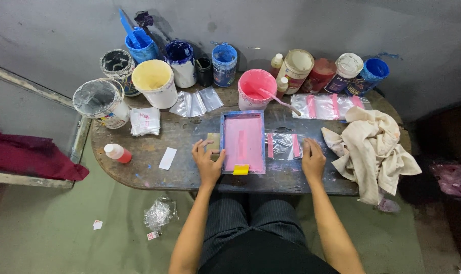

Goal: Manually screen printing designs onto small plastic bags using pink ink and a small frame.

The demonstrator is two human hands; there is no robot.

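A dark, paint-stained counter (154,172) carries everything, and the work in hand is judged to be screen printing of small clear bags in pink ink. A crumpled cream cloth (372,147) lies to the outer side of the right fingers. Beyond both hands a row of paint tubs is ranged along the wall, among them a yellow tub (154,81) and a pink tub (255,89) with a stirring stick left in it.

Between the two hands a small blue-framed screen (243,142), its mesh stained pink, is laid flat on the counter. The left hand (207,162) is set against the frame's left edge, its fingers (202,148) spread and released, with the fingertips touching a small tan block (213,142) just beside the frame; nothing is clenched. The right hand (313,161) is laid flat, fingers (308,148) released, pressing on the near corner of a clear bag with pink stripes (285,145), which lies directly between the right fingers and the screen. More striped bags (327,105) are spread well beyond the right fingers.

The step is judged to be the steadying of screen and bag between prints. The next move would call for the bag to be slid squarely into register under the mesh, and for the frame to be kept from shifting while ink is drawn.
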